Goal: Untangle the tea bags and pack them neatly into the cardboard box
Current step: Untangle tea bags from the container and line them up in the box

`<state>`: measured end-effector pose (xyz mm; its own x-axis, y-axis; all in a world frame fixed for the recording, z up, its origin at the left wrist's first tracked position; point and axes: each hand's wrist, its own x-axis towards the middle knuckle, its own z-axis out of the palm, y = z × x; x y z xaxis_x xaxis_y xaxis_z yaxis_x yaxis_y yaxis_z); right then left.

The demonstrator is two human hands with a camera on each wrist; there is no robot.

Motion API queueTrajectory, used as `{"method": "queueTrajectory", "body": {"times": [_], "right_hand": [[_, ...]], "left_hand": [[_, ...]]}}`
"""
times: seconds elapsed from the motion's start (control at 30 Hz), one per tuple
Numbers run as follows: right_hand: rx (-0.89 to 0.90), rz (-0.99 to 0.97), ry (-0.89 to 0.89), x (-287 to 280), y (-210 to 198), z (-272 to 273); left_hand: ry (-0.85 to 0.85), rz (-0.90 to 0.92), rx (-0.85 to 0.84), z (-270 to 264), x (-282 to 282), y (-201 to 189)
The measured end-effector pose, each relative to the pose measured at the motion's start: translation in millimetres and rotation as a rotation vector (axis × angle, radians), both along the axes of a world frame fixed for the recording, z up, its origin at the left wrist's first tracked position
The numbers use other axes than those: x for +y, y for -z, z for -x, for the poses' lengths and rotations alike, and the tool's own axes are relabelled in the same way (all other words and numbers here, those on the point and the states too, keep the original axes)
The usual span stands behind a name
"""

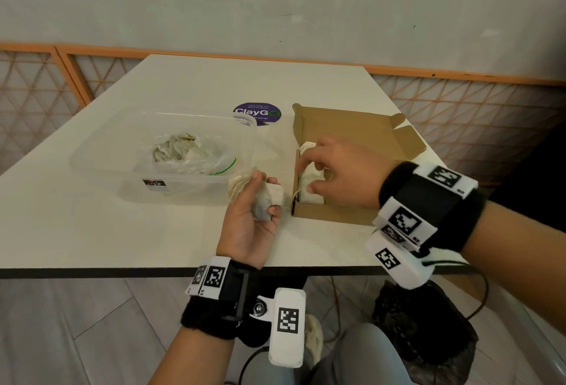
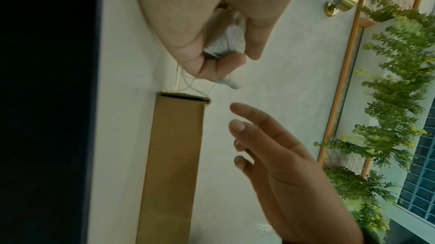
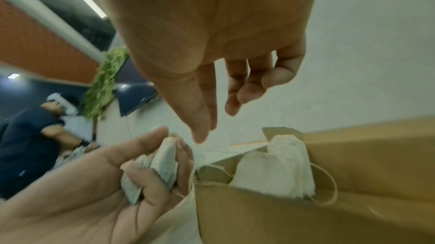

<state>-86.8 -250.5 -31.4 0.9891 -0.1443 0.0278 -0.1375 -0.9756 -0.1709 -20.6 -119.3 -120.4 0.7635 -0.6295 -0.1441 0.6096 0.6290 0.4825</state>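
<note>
My left hand (image 1: 266, 199) grips a small bunch of white tea bags (image 1: 275, 195), palm up, just left of the open cardboard box (image 1: 332, 216). The left wrist view shows the bunch (image 2: 231, 38) pinched between thumb and fingers, with thin strings (image 2: 200, 89) trailing to the box corner (image 2: 175, 155). My right hand (image 1: 308, 177) hovers over the box's near left end, fingers spread and loose, holding nothing. Below it, a few tea bags (image 3: 270, 171) stand upright inside the box (image 3: 357, 157), beside the held bunch (image 3: 164, 160).
A clear plastic tub (image 1: 183, 193) left of the box holds a plastic bag of more tangled tea bags (image 1: 179, 149). A purple round sticker (image 1: 256, 113) lies on the white table (image 1: 92, 231) behind. The table's front edge runs just below my left wrist.
</note>
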Motion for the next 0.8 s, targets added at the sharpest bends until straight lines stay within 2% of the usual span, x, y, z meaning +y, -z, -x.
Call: {"method": "queueTrajectory", "body": {"times": [0.2,0.27,0.33,0.4,0.53,0.6,0.67,0.8], "right_hand": [[0.321,0.418,-0.15,29.3,12.1,-22.9],[0.333,0.399,-0.15,32.3,17.4,-26.3],[0.294,0.266,-0.147,30.5,19.3,-25.4],[0.204,0.045,-0.095,25.1,18.5,-20.8],[-0.048,-0.498,0.225,1.9,16.7,-12.1],[-0.119,-0.598,0.366,-13.4,19.2,-9.5],[-0.11,-0.642,0.436,-23.0,22.0,-5.2],[-0.15,-0.686,0.37,-25.2,22.2,0.0]], "left_hand": [[-0.005,0.022,0.005,-0.9,2.2,2.1],[-0.006,0.033,0.005,-0.3,2.8,1.5],[-0.002,0.038,0.008,-0.2,3.1,1.4],[0.009,0.046,0.019,-0.6,3.3,2.2],[0.022,0.063,0.017,-0.7,4.3,2.3],[0.04,0.082,0.013,-0.4,5.1,2.3],[0.07,0.095,0.009,-0.3,5.5,2.9],[0.14,0.055,-0.039,-0.4,3.1,1.6]]}}
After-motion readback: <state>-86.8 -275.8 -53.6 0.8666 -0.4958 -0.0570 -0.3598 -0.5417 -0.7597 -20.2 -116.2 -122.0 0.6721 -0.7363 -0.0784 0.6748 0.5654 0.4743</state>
